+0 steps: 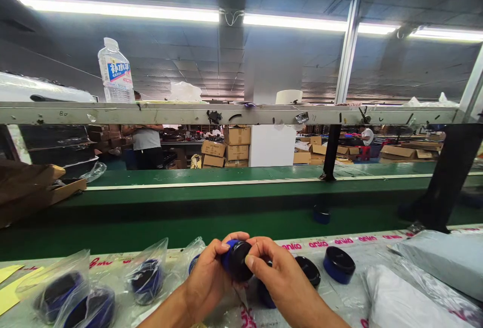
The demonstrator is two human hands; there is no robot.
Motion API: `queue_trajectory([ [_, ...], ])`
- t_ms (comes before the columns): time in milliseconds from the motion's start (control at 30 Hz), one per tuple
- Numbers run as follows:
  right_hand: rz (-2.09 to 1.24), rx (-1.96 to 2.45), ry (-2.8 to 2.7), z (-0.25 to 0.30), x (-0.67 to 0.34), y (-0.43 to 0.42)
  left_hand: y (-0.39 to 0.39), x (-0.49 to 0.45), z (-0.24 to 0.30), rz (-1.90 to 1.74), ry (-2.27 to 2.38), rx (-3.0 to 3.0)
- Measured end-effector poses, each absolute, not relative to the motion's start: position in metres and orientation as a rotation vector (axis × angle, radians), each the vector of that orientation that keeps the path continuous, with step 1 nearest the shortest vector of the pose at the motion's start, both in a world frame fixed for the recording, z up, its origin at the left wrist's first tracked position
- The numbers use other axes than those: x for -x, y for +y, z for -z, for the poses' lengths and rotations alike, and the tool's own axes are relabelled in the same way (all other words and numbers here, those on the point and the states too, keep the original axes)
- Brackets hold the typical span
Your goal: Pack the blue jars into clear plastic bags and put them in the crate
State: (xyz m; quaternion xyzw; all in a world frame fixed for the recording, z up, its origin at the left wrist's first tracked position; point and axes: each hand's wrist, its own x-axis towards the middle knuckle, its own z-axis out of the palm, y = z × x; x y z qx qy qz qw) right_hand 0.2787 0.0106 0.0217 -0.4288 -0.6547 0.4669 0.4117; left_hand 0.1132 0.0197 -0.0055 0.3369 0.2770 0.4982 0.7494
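A short, round blue piece with a glossy black face (240,262) is held up over the near worktop. My left hand (207,278) wraps round its blue side. From the other side, my right hand (281,273) is closed with thumb and forefinger on the edge of the black face. Similar blue and black pieces lie close by: one (308,270) partly behind my right hand and another (339,265) farther right. To the left, several sit in clear plastic bags, such as a bagged piece (146,277).
A green conveyor belt (188,232) runs across ahead, with one round piece (321,214) on it. Above it, a metal shelf rail (169,113) carries a plastic bottle (115,74). White plastic bags (407,298) lie at right, a brown carton (33,187) at left. People stand beyond.
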Motion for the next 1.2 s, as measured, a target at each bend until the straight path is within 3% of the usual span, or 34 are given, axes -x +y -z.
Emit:
queue_trajectory([
  [867, -1.072, 1.158, -1.488, 0.008, -0.269, 0.018, 0.018, -0.117, 0.013, -1.067, 0.561, -0.708],
  [1200, -1.200, 1.079, -1.491, 0.005, -0.272, 0.016, 0.021, -0.113, 0.019, -1.080, 0.596, -0.697],
])
